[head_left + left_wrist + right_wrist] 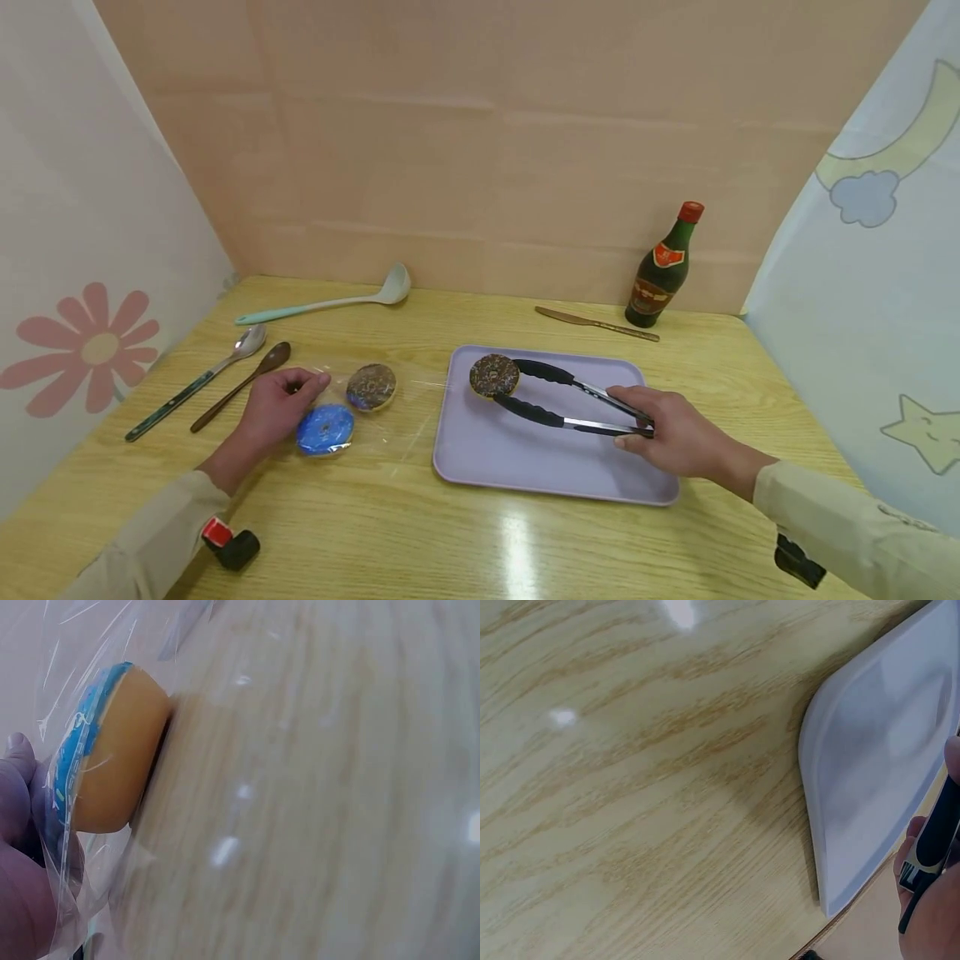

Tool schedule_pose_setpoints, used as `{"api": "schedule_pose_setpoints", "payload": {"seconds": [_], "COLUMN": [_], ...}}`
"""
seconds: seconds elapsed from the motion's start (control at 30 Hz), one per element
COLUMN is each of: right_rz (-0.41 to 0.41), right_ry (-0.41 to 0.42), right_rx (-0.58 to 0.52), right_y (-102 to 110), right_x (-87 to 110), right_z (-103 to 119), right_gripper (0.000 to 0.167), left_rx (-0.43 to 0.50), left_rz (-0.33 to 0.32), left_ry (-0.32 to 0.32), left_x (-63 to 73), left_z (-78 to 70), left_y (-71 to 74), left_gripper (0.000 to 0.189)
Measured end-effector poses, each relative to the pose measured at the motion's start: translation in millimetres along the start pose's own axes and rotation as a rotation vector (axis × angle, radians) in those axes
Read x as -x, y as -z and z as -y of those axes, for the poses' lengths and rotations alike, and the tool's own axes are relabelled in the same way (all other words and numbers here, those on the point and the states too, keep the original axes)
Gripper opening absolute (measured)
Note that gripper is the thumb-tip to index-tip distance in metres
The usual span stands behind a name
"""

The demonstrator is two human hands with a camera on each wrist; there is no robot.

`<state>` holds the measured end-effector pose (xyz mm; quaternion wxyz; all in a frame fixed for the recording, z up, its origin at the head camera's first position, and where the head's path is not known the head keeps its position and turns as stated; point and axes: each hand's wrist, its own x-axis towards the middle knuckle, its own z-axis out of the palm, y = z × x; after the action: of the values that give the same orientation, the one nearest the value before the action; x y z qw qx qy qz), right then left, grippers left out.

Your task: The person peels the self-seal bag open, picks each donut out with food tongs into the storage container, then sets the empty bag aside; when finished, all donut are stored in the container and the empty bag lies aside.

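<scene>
My left hand [281, 404] pinches the edge of a clear plastic bag [401, 425] on the table. Inside the bag lie a blue-iced toy donut [325, 429] and a brown donut with sprinkles [372, 387]. The left wrist view shows the blue donut [112, 754] from its tan side, beside the fingers. With my right hand [671, 429] I grip metal tongs [600, 425] with black ends. Between those ends is another brown sprinkled donut [494, 376], over the left part of a lilac tray [555, 479]. Whether it touches the tray, I cannot tell.
A long spoon [202, 379] and a dark wooden spoon [247, 383] lie left of my left hand. Behind them is a ladle [330, 304]. A gold-coloured knife [596, 322] lies behind the tray, near an upright green bottle [660, 271] at the back right.
</scene>
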<state>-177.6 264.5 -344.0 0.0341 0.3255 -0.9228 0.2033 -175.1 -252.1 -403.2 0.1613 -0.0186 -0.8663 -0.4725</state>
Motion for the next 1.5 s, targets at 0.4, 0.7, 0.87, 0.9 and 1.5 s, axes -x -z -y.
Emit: {"api": "schedule_pose_setpoints", "payload": {"seconds": [0.4,0.7,0.87,0.9,1.5], "right_rz": [0.011,-0.007,-0.011,-0.015,0.024], "right_ry": [-0.036,-0.010,-0.011,-0.010,0.168], "right_rx": [0.013,0.036,0.042,0.040,-0.116], "right_y": [-13,-13,-13,-12,-26], "right_x": [-8.0,-10.0,-10.3,-10.2,-20.4], "right_z": [-6,-6,-6,-6,55], "right_gripper": [0.056,0.057,0.057,0.058,0.050], "left_rx": [0.013,0.013,0.003,0.001,0.028], "left_rz": [-0.004,0.004,0.002,0.001,-0.002], "left_ry": [0.021,0.037,0.035,0.033,-0.004], "left_x": [0.5,1.2,1.2,1.2,2.0], "left_z": [-0.1,-2.8,-2.8,-2.7,-2.3], "left_y": [-1.7,-2.3,-2.2,-2.2,-3.5], "left_gripper": [0.031,0.031,0.031,0.031,0.028]}}
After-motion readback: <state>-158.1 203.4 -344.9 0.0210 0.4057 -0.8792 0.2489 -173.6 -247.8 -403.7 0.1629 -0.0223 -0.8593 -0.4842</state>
